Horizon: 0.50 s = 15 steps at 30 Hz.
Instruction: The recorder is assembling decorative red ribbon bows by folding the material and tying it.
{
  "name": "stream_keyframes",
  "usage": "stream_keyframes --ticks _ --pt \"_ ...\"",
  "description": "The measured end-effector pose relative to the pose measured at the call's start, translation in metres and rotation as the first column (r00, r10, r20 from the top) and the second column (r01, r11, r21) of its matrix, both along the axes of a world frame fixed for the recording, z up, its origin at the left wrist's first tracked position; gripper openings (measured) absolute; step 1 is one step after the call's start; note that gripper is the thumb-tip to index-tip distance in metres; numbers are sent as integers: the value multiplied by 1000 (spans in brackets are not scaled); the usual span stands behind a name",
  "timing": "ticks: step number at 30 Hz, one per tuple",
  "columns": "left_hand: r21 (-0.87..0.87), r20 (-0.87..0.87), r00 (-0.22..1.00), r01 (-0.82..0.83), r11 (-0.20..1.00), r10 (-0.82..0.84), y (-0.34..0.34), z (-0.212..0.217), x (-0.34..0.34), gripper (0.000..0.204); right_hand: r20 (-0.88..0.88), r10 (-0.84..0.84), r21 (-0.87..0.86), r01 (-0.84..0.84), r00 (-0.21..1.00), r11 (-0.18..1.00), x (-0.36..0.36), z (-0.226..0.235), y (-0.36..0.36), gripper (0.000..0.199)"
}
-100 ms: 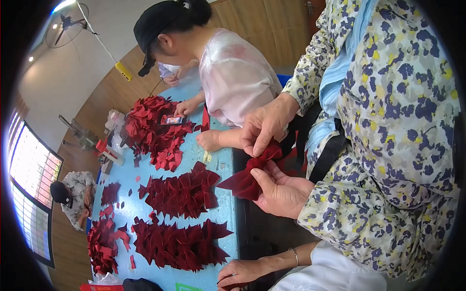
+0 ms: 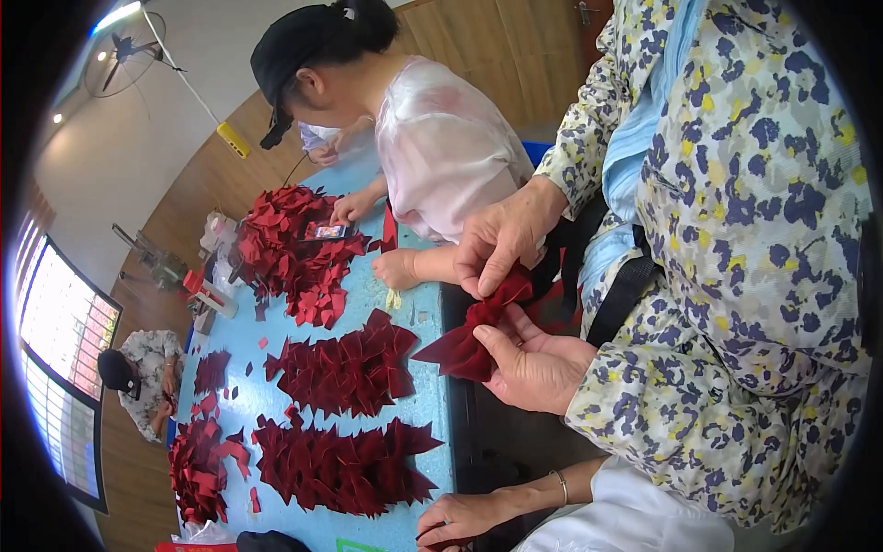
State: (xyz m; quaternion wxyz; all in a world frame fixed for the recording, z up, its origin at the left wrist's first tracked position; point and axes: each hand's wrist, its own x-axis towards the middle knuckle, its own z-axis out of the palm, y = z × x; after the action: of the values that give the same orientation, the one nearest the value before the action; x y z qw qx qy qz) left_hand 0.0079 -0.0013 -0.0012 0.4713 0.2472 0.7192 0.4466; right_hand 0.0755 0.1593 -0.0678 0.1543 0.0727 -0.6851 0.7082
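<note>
A dark red velvet ribbon bow (image 2: 467, 352) is held between my two hands, off the table's edge. My left hand (image 2: 543, 368), the lower one in the picture, lies palm up under the bow with its thumb pressed on the cloth. Above it, my right hand (image 2: 506, 239) pinches the bow's other end between thumb and fingers. The folded middle is partly covered by my fingers. Two long rows of similar dark red bows, an upper row (image 2: 348, 368) and a lower row (image 2: 345, 467), lie on the light blue table (image 2: 425, 322) beside my hands.
A loose red heap of cloth pieces (image 2: 294, 225) and a phone (image 2: 328, 231) lie by a co-worker in pink (image 2: 451, 129). Another red pile (image 2: 198, 469) sits farther along. A neighbour's hand with a bracelet (image 2: 460, 517) rests at the table edge. A white bottle (image 2: 210, 294) stands opposite.
</note>
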Motion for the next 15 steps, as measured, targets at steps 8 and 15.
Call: stream_keyframes --ticks 8,15 --pt "63 34 999 -44 997 42 8 -3 0 20 -46 -54 57 56 997 997 3 13 13 27" --pt "52 -16 1000 26 998 -25 12 2 -11 20 -200 -107 128 134 974 983 -14 3 12 26"
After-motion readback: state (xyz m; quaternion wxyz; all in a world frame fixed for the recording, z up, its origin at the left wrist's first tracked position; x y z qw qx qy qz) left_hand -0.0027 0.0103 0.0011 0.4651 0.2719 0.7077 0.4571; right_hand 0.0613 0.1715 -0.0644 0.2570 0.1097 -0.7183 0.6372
